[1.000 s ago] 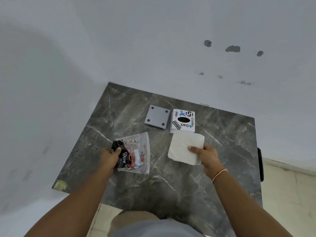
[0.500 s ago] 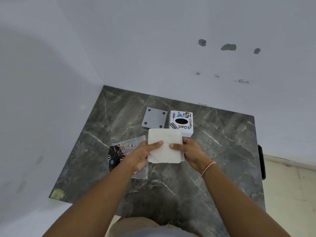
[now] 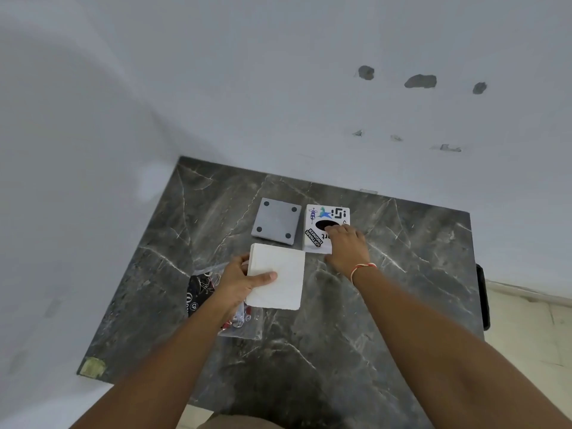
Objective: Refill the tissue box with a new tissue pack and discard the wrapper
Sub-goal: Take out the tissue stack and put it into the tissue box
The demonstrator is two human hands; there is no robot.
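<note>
Since half a second ago, right hand [image 3: 345,243] has left the tissue stack [image 3: 277,277] and reached to the tissue box [image 3: 322,230] at frame centre, fingers spread on its top, gripping nothing. Left hand [image 3: 238,281] alone pinches the stack, thumb on top, over the wrapper [image 3: 216,300] lying on the surface [image 3: 402,305]. Grey base plate [image 3: 276,221] lies off, beside the box. Step: loading. Next likely: turn box over, insert stack. Box contents not visible.

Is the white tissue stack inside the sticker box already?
No, the left hand holds the tissue stack above the table, outside the sticker box.
</note>
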